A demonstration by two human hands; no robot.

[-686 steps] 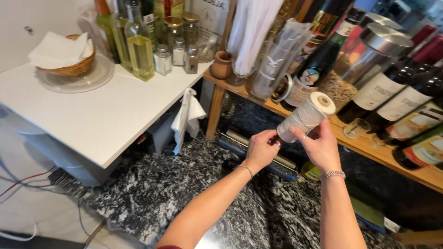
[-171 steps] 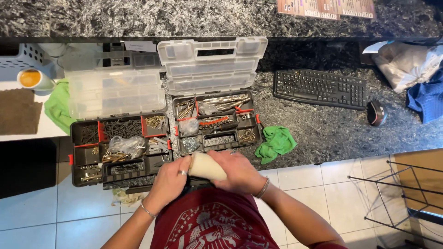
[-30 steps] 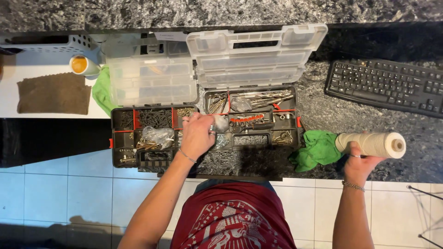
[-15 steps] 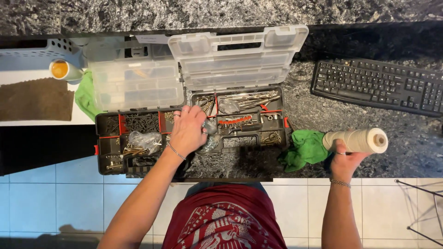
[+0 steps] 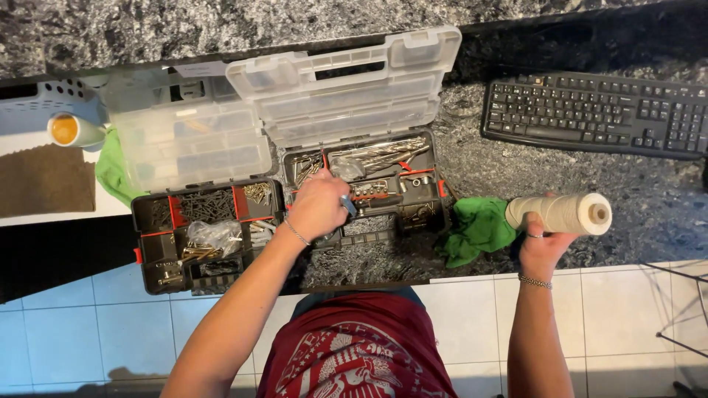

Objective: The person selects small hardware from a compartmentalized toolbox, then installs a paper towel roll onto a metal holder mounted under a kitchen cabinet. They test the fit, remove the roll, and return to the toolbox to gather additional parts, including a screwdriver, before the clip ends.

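My right hand (image 5: 544,247) grips a cream spool of twine (image 5: 560,213), held sideways over the granite counter beside a green cloth (image 5: 476,230). My left hand (image 5: 318,208) reaches into the right-hand organiser case (image 5: 383,188), fingers curled around a small grey metal piece (image 5: 348,205). That case holds drill bits and small hardware in compartments, and its clear lid (image 5: 346,88) stands open. A second open case (image 5: 203,232) with screws and a plastic bag sits just to the left.
A black keyboard (image 5: 597,114) lies at the right on the dark granite counter (image 5: 516,173). At the far left are a white basket (image 5: 44,103), a small cup (image 5: 70,129), a brown cloth (image 5: 44,180) and another green cloth (image 5: 110,173). White floor tiles below.
My left hand has slid slightly toward the middle of the right-hand case. The spool stays in my right hand. The view has shifted a little leftward.
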